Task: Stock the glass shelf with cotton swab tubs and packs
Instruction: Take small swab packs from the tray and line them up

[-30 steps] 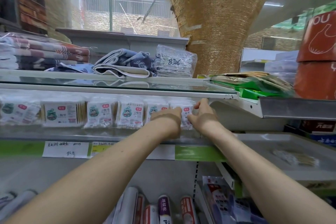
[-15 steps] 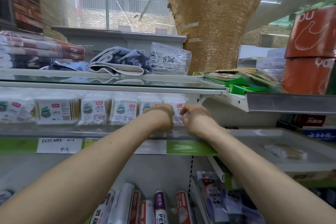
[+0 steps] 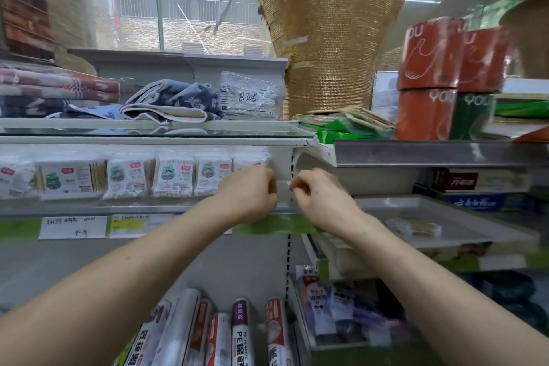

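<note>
Nearest us, below our forearms, rolls of plastic wrap (image 3: 241,333) stand on end. Our left hand (image 3: 252,193) and right hand (image 3: 322,199) sit side by side, just apart, at the front edge of the shelf (image 3: 89,207) that carries the cotton swab packs (image 3: 175,177). The left fingers curl out of sight behind the back of the hand, right in front of the last pack at the row's right end; we cannot tell whether they grip it. The right fingers (image 3: 298,187) are curled in with nothing visible between them. The packs stand upright in a row, faces out. Handwritten price labels (image 3: 72,226) hang below. To the right a grey tray (image 3: 481,218) holds one loose swab pack (image 3: 414,226). Above, on the glass shelf (image 3: 178,131), lie folded towels (image 3: 166,101) and a clear bag marked 8306 (image 3: 249,98)
</note>
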`<state>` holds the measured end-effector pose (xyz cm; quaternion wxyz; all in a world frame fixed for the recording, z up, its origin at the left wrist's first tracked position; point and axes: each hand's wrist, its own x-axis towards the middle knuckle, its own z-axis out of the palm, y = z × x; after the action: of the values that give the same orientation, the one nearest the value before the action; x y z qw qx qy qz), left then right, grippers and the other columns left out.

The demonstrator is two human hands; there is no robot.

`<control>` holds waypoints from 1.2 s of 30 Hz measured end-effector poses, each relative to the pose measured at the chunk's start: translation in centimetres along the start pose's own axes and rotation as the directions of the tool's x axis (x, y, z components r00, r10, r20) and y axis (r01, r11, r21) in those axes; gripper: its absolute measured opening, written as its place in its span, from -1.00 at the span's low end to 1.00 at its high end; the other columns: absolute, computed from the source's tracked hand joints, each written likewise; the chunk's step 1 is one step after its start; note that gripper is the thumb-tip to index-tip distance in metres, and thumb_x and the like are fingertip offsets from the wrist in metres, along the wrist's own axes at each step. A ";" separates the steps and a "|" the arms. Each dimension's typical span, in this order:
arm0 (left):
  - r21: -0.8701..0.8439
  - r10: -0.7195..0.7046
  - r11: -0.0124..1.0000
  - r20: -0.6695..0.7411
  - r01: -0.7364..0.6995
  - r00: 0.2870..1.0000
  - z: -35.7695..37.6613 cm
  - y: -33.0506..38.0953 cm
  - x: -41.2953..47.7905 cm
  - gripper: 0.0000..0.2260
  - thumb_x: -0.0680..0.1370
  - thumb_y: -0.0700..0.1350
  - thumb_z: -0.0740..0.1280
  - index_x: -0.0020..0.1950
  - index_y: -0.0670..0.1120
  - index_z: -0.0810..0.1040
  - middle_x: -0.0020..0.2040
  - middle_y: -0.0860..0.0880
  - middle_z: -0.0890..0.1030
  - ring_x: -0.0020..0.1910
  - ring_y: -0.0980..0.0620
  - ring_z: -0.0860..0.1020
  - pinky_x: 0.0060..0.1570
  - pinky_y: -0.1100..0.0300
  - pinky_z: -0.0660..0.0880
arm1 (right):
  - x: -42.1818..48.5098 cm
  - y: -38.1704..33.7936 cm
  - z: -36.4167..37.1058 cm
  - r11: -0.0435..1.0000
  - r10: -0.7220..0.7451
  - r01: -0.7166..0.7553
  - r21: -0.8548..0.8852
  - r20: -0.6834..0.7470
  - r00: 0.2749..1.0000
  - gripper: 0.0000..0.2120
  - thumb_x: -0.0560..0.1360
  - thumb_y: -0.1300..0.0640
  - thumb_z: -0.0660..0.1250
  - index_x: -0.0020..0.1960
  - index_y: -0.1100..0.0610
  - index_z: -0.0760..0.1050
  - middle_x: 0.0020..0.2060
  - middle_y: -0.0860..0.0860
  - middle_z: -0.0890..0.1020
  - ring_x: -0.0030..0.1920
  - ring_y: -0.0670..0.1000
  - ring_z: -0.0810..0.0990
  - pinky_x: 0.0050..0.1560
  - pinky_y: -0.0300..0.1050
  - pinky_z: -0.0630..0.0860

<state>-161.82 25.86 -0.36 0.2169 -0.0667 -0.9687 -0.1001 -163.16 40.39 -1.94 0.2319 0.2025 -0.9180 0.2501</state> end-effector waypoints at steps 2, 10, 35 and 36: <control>-0.002 0.025 1.000 0.012 -0.025 1.000 0.5 2.0 -0.3 -0.88 0.50 -0.08 0.27 -0.24 0.03 0.43 -0.10 -0.03 0.60 -0.07 -0.08 0.56 -0.10 0.08 0.52 | -0.9 0.8 -0.8 1.000 0.004 -0.003 -0.013 0.019 1.000 -0.82 0.57 0.11 0.18 0.08 0.08 0.54 0.06 0.06 0.55 0.09 0.12 0.52 0.07 -0.03 0.45; -0.039 0.116 0.993 0.079 -0.113 0.990 2.9 9.7 0.0 -0.93 0.49 -0.09 0.25 -0.15 -0.03 0.50 -0.11 -0.08 0.59 -0.07 -0.16 0.56 -0.20 0.11 0.43 | -3.7 5.5 -4.9 0.994 0.088 -0.085 -0.074 0.040 0.995 -0.83 0.54 0.18 0.17 -0.04 0.08 0.55 -0.03 0.14 0.63 0.03 0.24 0.55 -0.10 -0.07 0.43; 0.001 0.080 0.997 0.235 -0.083 0.969 10.0 17.6 6.1 -0.87 0.54 -0.11 0.27 0.01 -0.06 0.59 -0.01 -0.06 0.59 -0.06 -0.08 0.56 -0.08 0.09 0.55 | -1.5 19.7 -7.5 0.876 0.428 -0.326 -0.357 0.259 0.866 -0.77 0.55 0.16 0.17 0.07 0.14 0.58 0.02 0.09 0.60 -0.10 0.06 0.54 -0.23 -0.18 0.43; 0.004 0.078 0.997 0.238 -0.081 0.968 10.0 17.5 6.0 -0.86 0.54 -0.12 0.27 0.02 -0.06 0.59 -0.01 -0.06 0.60 -0.06 -0.08 0.56 -0.07 0.09 0.56 | -1.5 19.9 -7.3 0.872 0.434 -0.314 -0.376 0.296 0.851 -0.75 0.54 0.16 0.17 0.13 0.13 0.56 0.08 0.09 0.58 -0.04 0.07 0.55 -0.17 -0.16 0.46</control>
<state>-168.27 45.63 -3.73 0.1037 -0.1156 -0.9849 -0.0761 -169.31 60.63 -4.36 0.0293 0.0216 -0.9944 0.0990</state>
